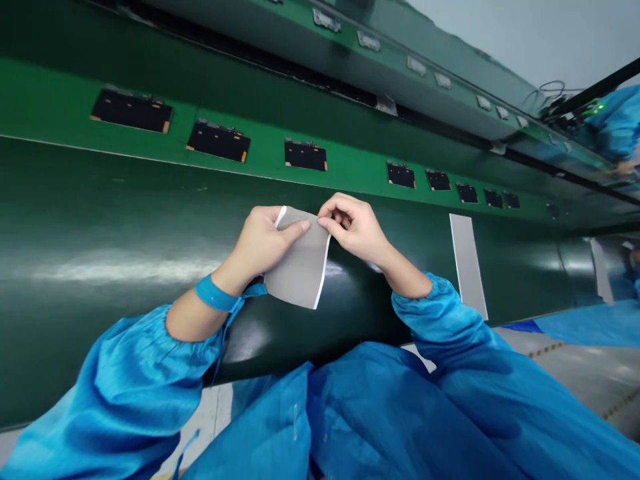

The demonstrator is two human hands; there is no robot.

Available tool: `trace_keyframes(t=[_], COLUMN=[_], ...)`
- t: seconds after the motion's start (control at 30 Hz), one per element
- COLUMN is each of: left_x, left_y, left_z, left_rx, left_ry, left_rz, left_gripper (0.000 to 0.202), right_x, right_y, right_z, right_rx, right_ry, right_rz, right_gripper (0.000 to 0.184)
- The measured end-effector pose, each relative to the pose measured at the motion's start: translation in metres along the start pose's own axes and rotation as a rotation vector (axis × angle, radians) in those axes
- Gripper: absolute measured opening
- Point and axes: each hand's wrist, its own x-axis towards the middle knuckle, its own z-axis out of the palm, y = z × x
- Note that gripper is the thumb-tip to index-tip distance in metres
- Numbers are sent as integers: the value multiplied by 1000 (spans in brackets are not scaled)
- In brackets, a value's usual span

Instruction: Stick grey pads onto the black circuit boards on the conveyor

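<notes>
Grey sheet (297, 267) between your hands: left hand (265, 240) clamped on it, thumb on top; right hand (357, 227) pinching its far right corner. Likely corner-working step; next move calls for steady left grip.

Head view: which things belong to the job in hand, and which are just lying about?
In use:
Grey sheet
Left grip, holding the sheet
Right grip, at the sheet's upper corner

Lying apart, apparently not in use now:
Second grey sheet, on the bench
Black panels, along the bright green strip
</notes>
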Motion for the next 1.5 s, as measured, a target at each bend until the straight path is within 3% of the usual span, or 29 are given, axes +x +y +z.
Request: trace_keyframes(t=[0.13,0.23,0.37,0.43,0.57,0.73,1.0,1.1,1.17,1.23,1.37,1.5], left_x=[0,1,1,1,0,-1,0,0,0,-2,-6,-8], left_y=[-3,-4,-3,-2,1,2,3,2,1,1,0,-2], left_z=[0,1,0,0,-1,0,4,2,2,3,9,12], left_rx=[22,-7,-47,-34,-2,24,-39,-63,-73,-79,-38,13], left_ry=[-6,-14,-30,-28,-17,-36,-33,-37,-62,-117,-261,-313], left_rz=[-4,-13,-35,-38,-47,-26,-25,-53,-70,-66,-32,8], left_gripper=[31,33,36,35,32,32,36,35,33,31,29,30], right_x=[-4,-9,-10,-8,-7,-9,-16,-14,-1,24,99,160], right_y=[-5,-4,2,4,4,2,1,5,10,16,26,35], right_z=[5,12,20,22,24,27,33,31,25,19,26,61], right_rx=[-154,-133,85,92,-6,-41,-167,-48,40,95,90,26], right_ry=[24,113,271,235,184,176,242,364,423,393,109,-91], right_rz=[-113,-178,-53,-26,-33,-45,-250,-155,-52,-2,26,3], right_gripper=[12,15,12,4,13,10,13,13,19,24,31,38])
